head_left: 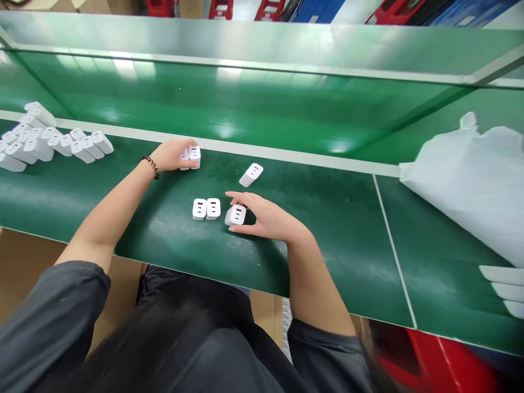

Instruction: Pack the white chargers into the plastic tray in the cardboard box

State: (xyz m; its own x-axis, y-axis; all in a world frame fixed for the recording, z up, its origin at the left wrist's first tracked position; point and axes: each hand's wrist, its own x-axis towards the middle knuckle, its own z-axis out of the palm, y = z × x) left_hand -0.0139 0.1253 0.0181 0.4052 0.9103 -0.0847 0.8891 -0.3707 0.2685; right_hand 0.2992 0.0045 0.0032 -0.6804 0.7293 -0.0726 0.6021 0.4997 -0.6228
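My left hand [171, 155] reaches out over the green bench top [172, 240] and is closed around a pair of white charger blocks [191, 156] standing side by side. My right hand [268, 217] curls its thumb and fingers around another white charger [236, 215] that rests on the bench. Just left of that hand stand two more chargers [207, 209], touching each other. A single charger [251, 174] lies tilted on its side beyond my right hand.
Several white chargers [45, 141] are grouped in rows at the far left. A white plastic bag [475, 180] lies at the right, with white pieces [505, 289] below it. A grey rail [286, 154] crosses the bench. A green shelf [262, 38] runs above.
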